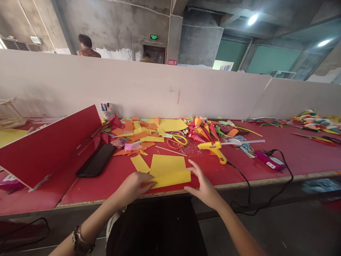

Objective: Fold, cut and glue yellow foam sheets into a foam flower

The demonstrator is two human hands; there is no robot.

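A sheet of yellow paper [167,165] lies at the table's front edge, its near part folded up in a flap. My left hand [138,185] pinches the left end of that flap between thumb and fingers. At the right end is my right hand [204,185], thumb and fingers apart, its fingertips beside the paper's edge; whether they touch it is unclear. A smaller yellow strip [140,163] rests just beyond my left hand. Past the sheet lies a thin wooden stick [171,151]. The yellow glue gun [217,149] with a clear glue stick lies to the right.
Orange and yellow paper scraps [141,135], yellow-handled scissors [179,139] and small paper cones [204,129] fill the back. A black phone [96,161] lies left beside a red upright board [53,149]. A purple power box [270,160] and black cord [249,185] are right. A person [89,46] is behind the partition.
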